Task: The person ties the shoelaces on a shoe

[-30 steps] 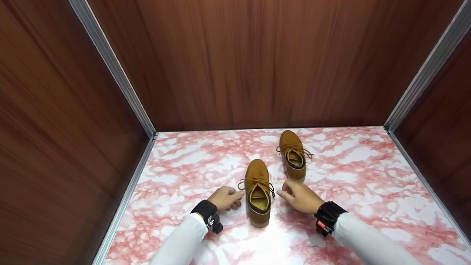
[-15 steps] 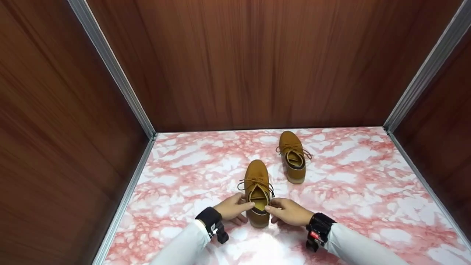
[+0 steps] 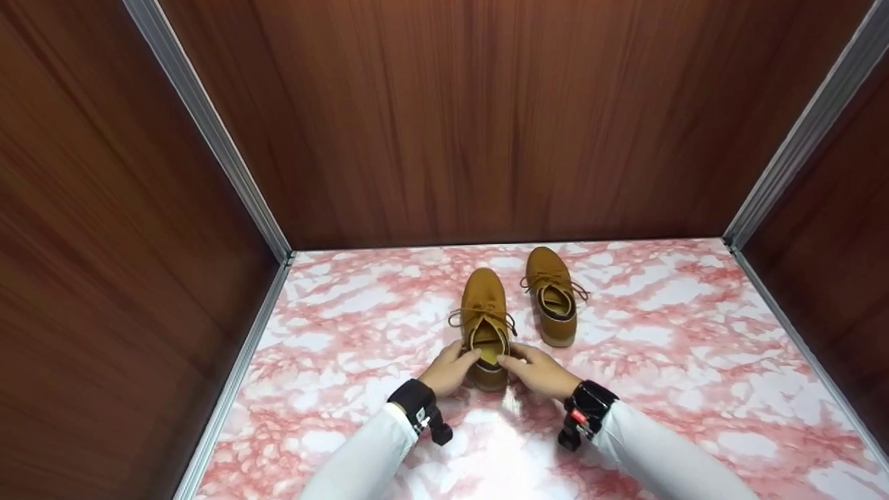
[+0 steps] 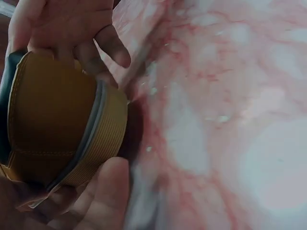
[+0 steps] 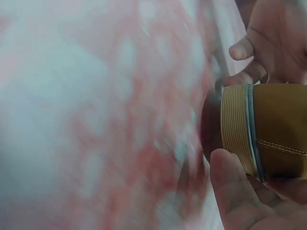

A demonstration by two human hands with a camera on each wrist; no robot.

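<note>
A tan lace-up shoe (image 3: 484, 292) is gripped at its heel between both hands, toe pointing away from me. My left hand (image 3: 446, 369) holds the left side of the opening, thumb over the collar and fingers outside. On the other side my right hand (image 3: 545, 373) grips it the same way. The ribbed sole edge and stitched heel (image 4: 53, 105) fill the left of the left wrist view, fingers close around them. From the right wrist, the heel (image 5: 280, 120) shows between the two hands, close over the patterned surface.
A matching tan shoe (image 3: 549, 267) stands just to the right and slightly farther back, its laces spread sideways. Red-and-white marbled surface (image 3: 347, 305) lies underneath. Dark wood panels (image 3: 417, 125) with metal corner strips (image 3: 222, 153) enclose the back and sides.
Both hands have come in from either side, taken hold of the nearer shoe's heel, and moved it forward, nearer the back wall. The other shoe has stayed in place.
</note>
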